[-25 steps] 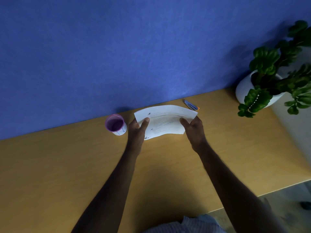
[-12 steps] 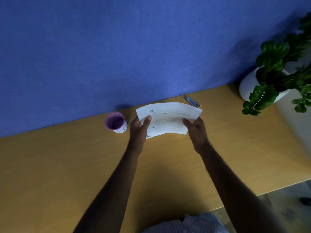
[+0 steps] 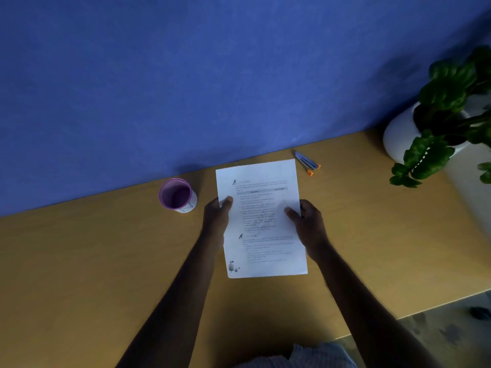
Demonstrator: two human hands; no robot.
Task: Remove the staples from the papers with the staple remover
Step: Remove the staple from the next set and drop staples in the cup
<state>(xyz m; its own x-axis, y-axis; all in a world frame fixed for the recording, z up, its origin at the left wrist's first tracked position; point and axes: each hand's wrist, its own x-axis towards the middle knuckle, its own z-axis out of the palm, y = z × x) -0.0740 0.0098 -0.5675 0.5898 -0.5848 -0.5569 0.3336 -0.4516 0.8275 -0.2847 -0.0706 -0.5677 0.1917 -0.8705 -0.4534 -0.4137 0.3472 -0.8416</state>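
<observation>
the papers [image 3: 261, 219] sit at the centre of the view, printed side up, long edges running from 12 to 6 o'clock, over the yellow bench [image 3: 79, 261]. the left hand [image 3: 216, 216] has its grip closed on the sheet's 9 o'clock edge, thumb on top of the page. the right hand [image 3: 308, 221] has its grip closed on the 3 o'clock edge, thumb likewise on the page. whether the sheet lies flat on the bench or is lifted off it cannot be told. the staple remover [image 3: 307, 162], grey with orange tips, lies on the bench at about 1 o'clock from the papers, just beside their top corner. a purple cup [image 3: 177, 195] stands at 9 o'clock from the papers, near the left hand. a potted plant [image 3: 435, 123] stands far off at 2 o'clock against the blue wall [image 3: 186, 75].
</observation>
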